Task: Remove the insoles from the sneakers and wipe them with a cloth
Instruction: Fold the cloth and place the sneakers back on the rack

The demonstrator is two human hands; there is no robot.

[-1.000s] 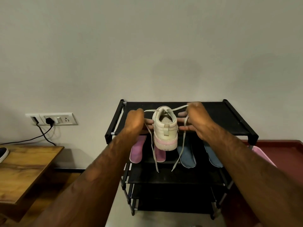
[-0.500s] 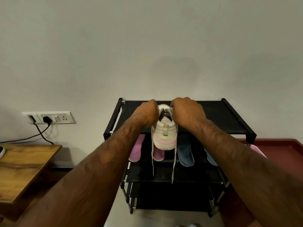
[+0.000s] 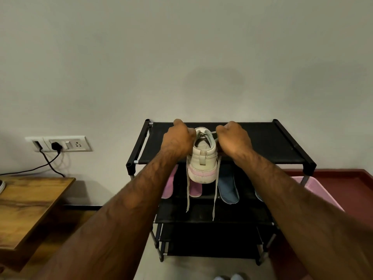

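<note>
Both hands have drawn a little apart since half a second ago, when they met over the shoe's opening. My left hand (image 3: 178, 141) now sits on the left side of the collar and my right hand (image 3: 235, 141) on the right side.

The sneaker (image 3: 201, 158) rests on the front edge of the top shelf of the black rack (image 3: 262, 142), heel toward me, its sole overhanging the edge. My left hand grips the sneaker at the collar with curled fingers. My own knuckles hide the fingertips, so I cannot tell what else they catch. My right hand is curled too and pinches a strand of the laces (image 3: 215, 190) near the tongue. The loose ends hang down on either side of the heel, past the shelf below.

On that second shelf lie pink insoles (image 3: 169, 184) and blue insoles (image 3: 228, 188). The heel covers part of one pink insole, and my right forearm covers most of the far blue one.

A pink basket (image 3: 316, 190) stands beside the rack on the right, partly behind my arm. On the left is a wooden table (image 3: 30, 203), with a wall socket (image 3: 66, 143) above it and a black cable (image 3: 50, 164) plugged in.
</note>
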